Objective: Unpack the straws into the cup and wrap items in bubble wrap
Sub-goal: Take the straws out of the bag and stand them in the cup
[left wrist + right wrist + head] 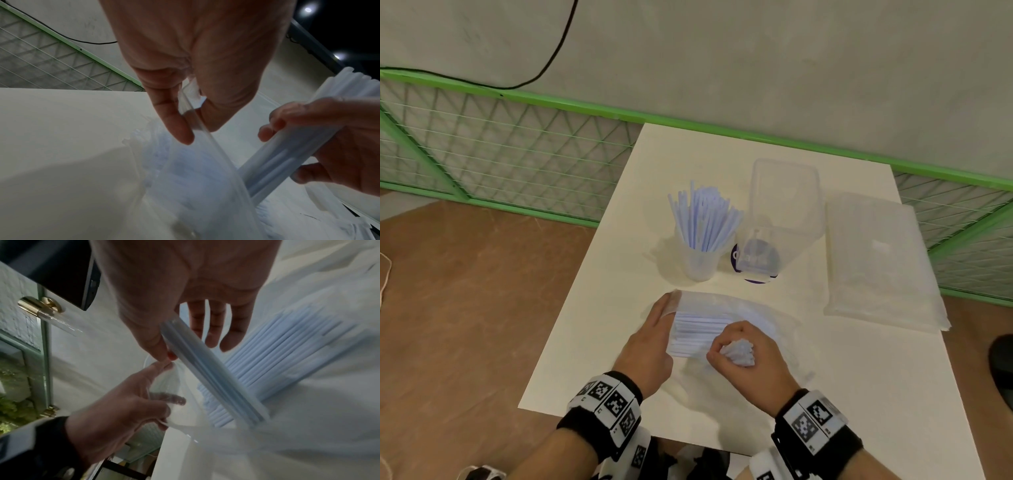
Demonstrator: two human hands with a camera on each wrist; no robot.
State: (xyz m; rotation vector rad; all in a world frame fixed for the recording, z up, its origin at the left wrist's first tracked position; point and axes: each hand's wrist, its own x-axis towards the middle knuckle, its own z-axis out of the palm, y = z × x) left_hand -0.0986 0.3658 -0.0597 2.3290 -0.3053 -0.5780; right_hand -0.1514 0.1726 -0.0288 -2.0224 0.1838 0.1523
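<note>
A clear plastic bag (726,308) of pale blue straws (698,330) lies on the white table (619,274) in front of me. My left hand (659,329) pinches the bag's open rim (191,104) between thumb and finger. My right hand (738,353) grips a bundle of straws (211,374), half drawn out of the bag's mouth. More straws (277,353) stay inside the bag. Behind it stands a clear cup (702,262) with several straws (705,216) upright in it. A flat stack of bubble wrap (876,260) lies at the right.
A clear lidded container (784,202) stands right of the cup, over a purple round label (755,270). A green mesh fence (500,147) runs behind the table. Brown floor lies to the left, and a dark shoe (1001,359) shows at the right edge.
</note>
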